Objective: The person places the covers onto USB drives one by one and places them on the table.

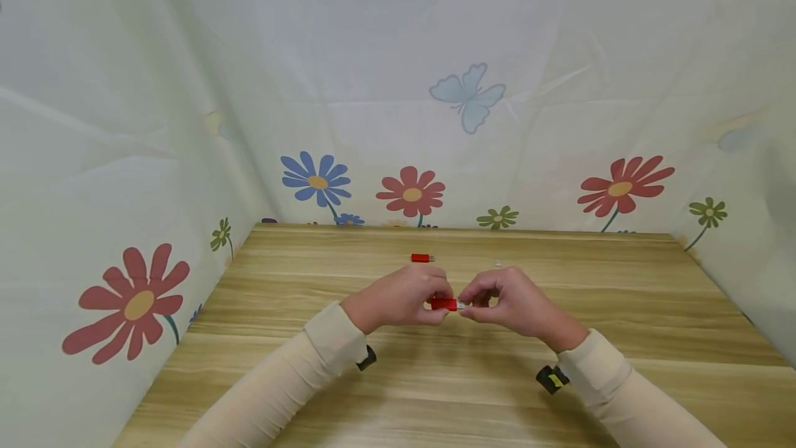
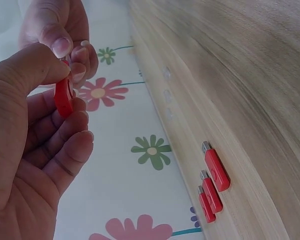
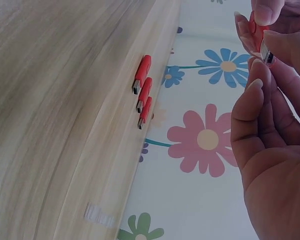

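A red USB stick [image 1: 444, 303] is held up above the table between both hands, its plug end to the right. My left hand [image 1: 401, 298] pinches its red body between thumb and fingers. At the plug end, thumb and fingertips of my right hand [image 1: 519, 304] pinch a small clear cap [image 3: 264, 49] by the metal plug. The fingertips of the two hands nearly meet. In the left wrist view, the other fingers of my left hand [image 2: 35, 125] curl loosely below the stick.
Three more red USB sticks [image 2: 217, 170] lie in a row on the wooden table [image 1: 298, 393], toward the back. To their right, several small clear caps [image 3: 99, 215] lie in a line. A flower-printed cloth [image 1: 535, 157] stands behind the table and along its sides.
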The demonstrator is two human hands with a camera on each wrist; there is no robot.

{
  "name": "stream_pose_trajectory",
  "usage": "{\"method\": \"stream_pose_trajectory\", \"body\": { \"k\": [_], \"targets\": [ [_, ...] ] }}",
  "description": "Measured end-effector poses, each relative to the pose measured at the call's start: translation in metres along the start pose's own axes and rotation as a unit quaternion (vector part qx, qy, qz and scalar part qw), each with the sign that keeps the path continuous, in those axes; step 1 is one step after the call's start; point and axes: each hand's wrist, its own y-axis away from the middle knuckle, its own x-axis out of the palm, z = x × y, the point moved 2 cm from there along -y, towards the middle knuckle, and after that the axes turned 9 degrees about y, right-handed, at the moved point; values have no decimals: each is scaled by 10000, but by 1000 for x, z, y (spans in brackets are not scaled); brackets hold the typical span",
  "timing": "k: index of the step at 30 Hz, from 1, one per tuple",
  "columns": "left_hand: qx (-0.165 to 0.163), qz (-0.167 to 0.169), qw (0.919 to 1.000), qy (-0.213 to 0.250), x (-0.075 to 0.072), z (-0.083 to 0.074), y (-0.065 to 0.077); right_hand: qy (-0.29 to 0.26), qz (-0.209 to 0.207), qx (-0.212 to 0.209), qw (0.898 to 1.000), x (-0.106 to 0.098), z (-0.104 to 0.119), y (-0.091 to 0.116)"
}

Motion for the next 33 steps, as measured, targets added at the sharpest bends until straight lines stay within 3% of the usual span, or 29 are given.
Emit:
{"method": "stream_pose_trajectory", "body": {
  "k": [8,14,23,33],
  "targets": [
    [236,44,9997,-110,-2,0,0,-201,32,-30,9998,5,-4,-3],
    [236,47,9995,-180,-2,4,1,-319,-32,-37,9995,9,-6,-7],
    [-376,93,9991,-180,-3,11,3,-122,-114,108,9998,14,-7,-15],
    [-543,-6,9983,-198,1,30,5,485,-198,11,9986,23,-7,-34]
  ]
}}
